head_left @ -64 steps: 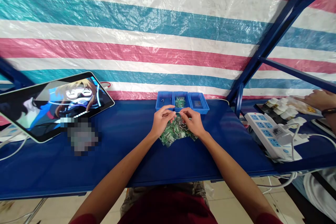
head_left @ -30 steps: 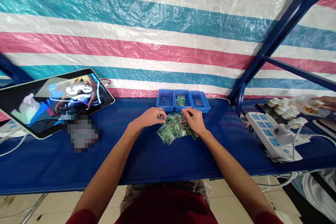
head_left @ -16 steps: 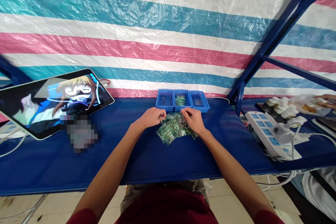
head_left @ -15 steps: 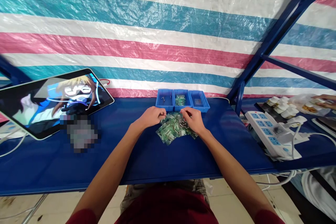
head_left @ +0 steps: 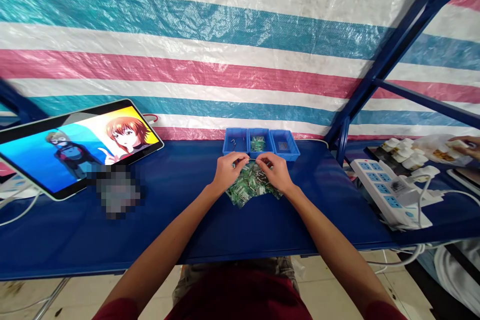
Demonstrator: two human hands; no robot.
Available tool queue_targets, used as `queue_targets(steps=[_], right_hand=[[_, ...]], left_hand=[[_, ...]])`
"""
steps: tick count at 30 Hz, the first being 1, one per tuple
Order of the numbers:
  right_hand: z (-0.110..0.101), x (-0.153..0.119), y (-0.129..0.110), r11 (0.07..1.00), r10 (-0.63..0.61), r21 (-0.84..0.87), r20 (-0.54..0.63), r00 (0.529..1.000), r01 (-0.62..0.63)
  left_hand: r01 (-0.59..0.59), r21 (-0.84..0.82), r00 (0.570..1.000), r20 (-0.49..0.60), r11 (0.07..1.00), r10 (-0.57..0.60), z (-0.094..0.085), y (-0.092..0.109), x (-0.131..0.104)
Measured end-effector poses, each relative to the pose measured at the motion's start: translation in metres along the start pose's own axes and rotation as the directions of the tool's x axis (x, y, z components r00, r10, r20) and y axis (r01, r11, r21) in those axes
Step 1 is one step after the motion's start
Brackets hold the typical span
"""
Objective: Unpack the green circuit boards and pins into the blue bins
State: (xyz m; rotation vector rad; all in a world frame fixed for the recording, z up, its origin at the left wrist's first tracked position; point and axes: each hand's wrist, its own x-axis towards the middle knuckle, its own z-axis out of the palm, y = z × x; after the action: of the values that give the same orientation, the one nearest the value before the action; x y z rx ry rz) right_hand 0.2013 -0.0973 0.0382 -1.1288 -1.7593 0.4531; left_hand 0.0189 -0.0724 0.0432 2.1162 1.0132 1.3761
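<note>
A heap of small clear packets [head_left: 247,187], with green and silvery pieces showing in them, lies on the blue table. Above its far edge my left hand [head_left: 229,170] is closed in a pinch, fingertips pointing right. My right hand [head_left: 274,171] pinches too, facing it a short distance away. A thin, small thing seems to span the fingertips, too fine to name. Just beyond stand three joined blue bins: the left bin [head_left: 229,148] holds a few metal bits, the middle bin [head_left: 258,132] green-and-silver packets, and the right bin [head_left: 294,152] a few small pieces.
A tablet [head_left: 75,147] playing a cartoon leans at the left, with a blurred-out patch before it. To the right lie a white power strip [head_left: 382,187] with cables, white bottles [head_left: 407,152] and a plastic bag. Another person's hand [head_left: 467,146] shows at the right edge. Blue frame bars [head_left: 393,45] slant above.
My left hand has moved right, over the packets and close to my right hand, which has barely shifted. The tablet's picture has changed.
</note>
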Motion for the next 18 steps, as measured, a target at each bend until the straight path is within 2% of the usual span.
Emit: queue_targets(steps=[2,5,8,12,18], right_hand=[[-0.001,0.0,-0.003,1.0,0.02,0.022,-0.005,1.0,-0.02],[-0.003,0.0,-0.007,0.997,0.049,0.056,-0.023,0.999,-0.048],[-0.004,0.0,-0.008,0.996,0.051,0.076,-0.029,0.998,-0.049],[-0.004,-0.001,-0.007,0.996,0.052,0.076,-0.014,0.999,-0.051],[-0.003,-0.001,-0.004,0.997,0.045,0.061,0.012,0.999,-0.045]], left_hand=[[0.083,-0.132,0.996,-0.01,0.988,-0.085,0.003,0.002,0.0],[0.237,-0.351,0.969,0.021,0.906,-0.245,0.007,0.005,0.001],[0.308,-0.437,0.946,0.043,0.845,-0.323,0.011,0.005,0.001],[0.299,-0.422,0.948,0.032,0.856,-0.316,0.015,0.004,-0.001],[0.209,-0.297,0.977,0.11,0.932,-0.184,0.011,0.005,-0.004]])
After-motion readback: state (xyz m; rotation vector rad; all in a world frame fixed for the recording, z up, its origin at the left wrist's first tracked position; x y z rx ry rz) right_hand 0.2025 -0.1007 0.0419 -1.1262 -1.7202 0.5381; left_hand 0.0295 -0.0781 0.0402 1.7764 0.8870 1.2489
